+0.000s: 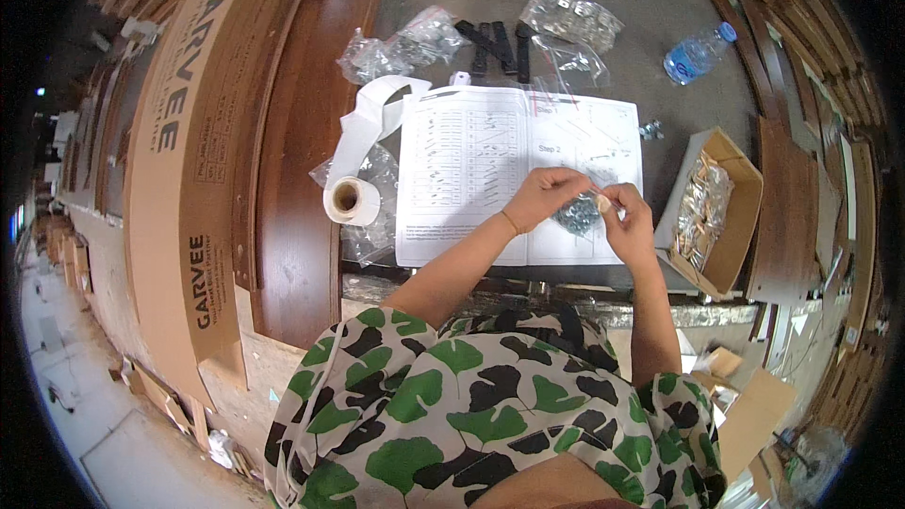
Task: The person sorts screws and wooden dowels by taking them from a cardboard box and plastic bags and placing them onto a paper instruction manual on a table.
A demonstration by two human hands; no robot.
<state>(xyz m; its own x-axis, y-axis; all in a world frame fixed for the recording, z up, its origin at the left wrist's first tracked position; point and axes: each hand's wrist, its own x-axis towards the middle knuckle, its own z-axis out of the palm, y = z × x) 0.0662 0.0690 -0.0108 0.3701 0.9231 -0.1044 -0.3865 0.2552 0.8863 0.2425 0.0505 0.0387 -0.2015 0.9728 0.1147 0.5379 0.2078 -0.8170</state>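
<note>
Work in hand, as judged: handling the seal of a small clear bag [576, 217] of dark hardware. The bag is at 4 o'clock from the centre of an open booklet [471, 236], over its right-hand page.

Fingers: left hand [547, 198], thumb and fingertips together, apparently clamped on the bag's upper edge; right hand [630, 224], thumb and forefinger also pinched together, apparently on the same edge, near the left fingertips. Exact contact is too small to verify.

Next move, judged: calls for a firm pinch either side of the seal and a level bag, since loose pieces could spill.

Count, clock directions from booklet centre:
- Booklet: 1.
- Held bag: 1; pieces inside not countable.
- Paper roll [366, 207]: 1, 9 o'clock.
- Open carton [741, 221]: 1, 3 o'clock, with bagged hardware [699, 212] inside, number unclear.
- Water bottle [693, 60]: 1, 2 o'clock.
- Black strips [523, 55]: at least 3, 12 o'clock, overlapping.
- Long carton [179, 198]: 1, far 9 o'clock.
</note>
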